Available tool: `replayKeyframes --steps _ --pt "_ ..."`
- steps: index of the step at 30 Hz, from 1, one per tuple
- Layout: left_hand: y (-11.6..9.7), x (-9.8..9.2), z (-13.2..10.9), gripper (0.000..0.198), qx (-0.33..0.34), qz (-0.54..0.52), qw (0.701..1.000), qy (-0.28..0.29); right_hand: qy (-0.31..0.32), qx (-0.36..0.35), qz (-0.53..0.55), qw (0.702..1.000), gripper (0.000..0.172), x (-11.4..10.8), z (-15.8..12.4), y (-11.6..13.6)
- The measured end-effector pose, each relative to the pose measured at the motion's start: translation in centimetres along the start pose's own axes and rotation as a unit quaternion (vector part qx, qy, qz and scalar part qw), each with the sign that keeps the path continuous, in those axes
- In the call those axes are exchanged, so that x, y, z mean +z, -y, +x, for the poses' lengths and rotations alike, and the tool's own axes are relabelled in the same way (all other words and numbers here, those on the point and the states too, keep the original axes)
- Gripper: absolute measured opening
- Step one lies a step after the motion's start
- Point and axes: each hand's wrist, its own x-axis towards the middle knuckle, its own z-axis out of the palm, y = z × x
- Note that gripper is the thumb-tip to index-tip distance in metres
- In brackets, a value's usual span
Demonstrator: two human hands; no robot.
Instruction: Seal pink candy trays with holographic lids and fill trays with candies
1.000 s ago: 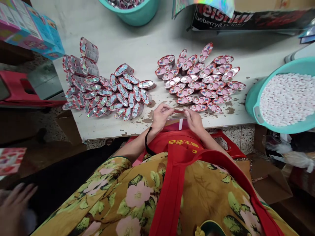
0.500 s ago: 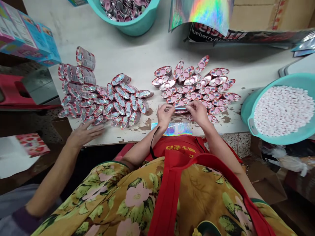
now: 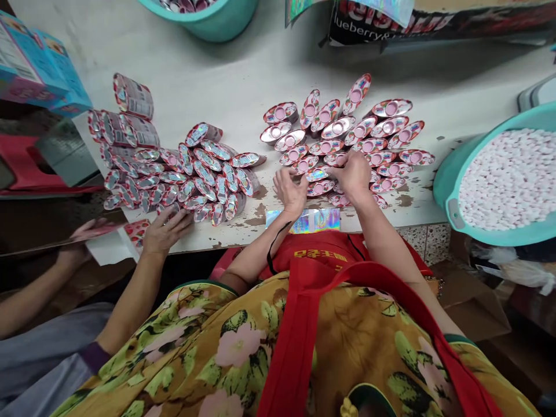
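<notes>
Worn white paint, flaked to brown along the near edge, covers the table [image 3: 243, 69] we work at. Well off to our right, a teal bowl [image 3: 447, 179] is heaped with small pale pieces [image 3: 508, 176]; another teal bowl [image 3: 217, 26] sits at the far side, near a black box [image 3: 365, 29].

Before us, a cluster of oval containers [image 3: 332, 146] with pink round centres stands closely packed, and an iridescent piece [image 3: 318, 173] lies among them, over or on one near the front. Our left hand [image 3: 292, 194] curves its fingers at the left of this piece; our right hand [image 3: 354, 176] bends in from the other side, fingertips at its edge. We cannot tell whether either one grips it.

With neighbours so close, we judge that a sideways push from our knuckles could tilt or shift several containers, and uneven finger pressure could slide the light piece askew. At the table's front edge lies an iridescent sheet [image 3: 304, 220], which our forearm or apron [image 3: 321, 255] might drag off. On our left, a co-worker's hand [image 3: 167, 229] rests beside the silver-ended packs [image 3: 204, 172]; a careless bump there could topple them.
</notes>
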Motion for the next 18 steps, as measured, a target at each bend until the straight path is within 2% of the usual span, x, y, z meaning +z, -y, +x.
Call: replayKeyframes --steps 4,6,8,10,13,15,18 --pt "0.9 -1.4 0.4 0.011 0.062 -0.013 0.997 0.046 -0.024 -0.059 0.03 0.998 0.011 0.1 -0.1 -1.0" --pt "1.8 -2.8 -0.2 0.009 0.106 -0.012 0.99 0.092 -0.046 -0.101 0.049 0.993 0.013 -0.3 -1.7 -1.7" --pt "3.1 -4.2 -1.0 0.013 0.144 0.036 0.976 0.159 -0.053 -0.146 0.061 0.986 0.02 -0.5 -4.2 -2.4" --pt "4.3 -5.2 -1.9 0.015 0.169 0.12 0.945 0.255 -0.028 -0.195 0.059 0.979 0.025 -0.1 -7.3 -3.0" --pt "5.4 -5.6 -2.3 0.017 0.182 0.212 0.874 0.398 0.055 -0.248 0.026 0.967 0.028 1.6 -11.2 -3.6" --pt "5.6 -5.5 -2.1 0.016 0.193 0.215 0.849 0.442 0.102 -0.236 -0.027 0.966 0.03 3.0 -12.5 -3.8" --pt "5.5 -5.6 -1.8 0.021 0.225 0.178 0.851 0.44 0.142 -0.188 -0.107 0.966 0.032 4.1 -12.8 -4.2"
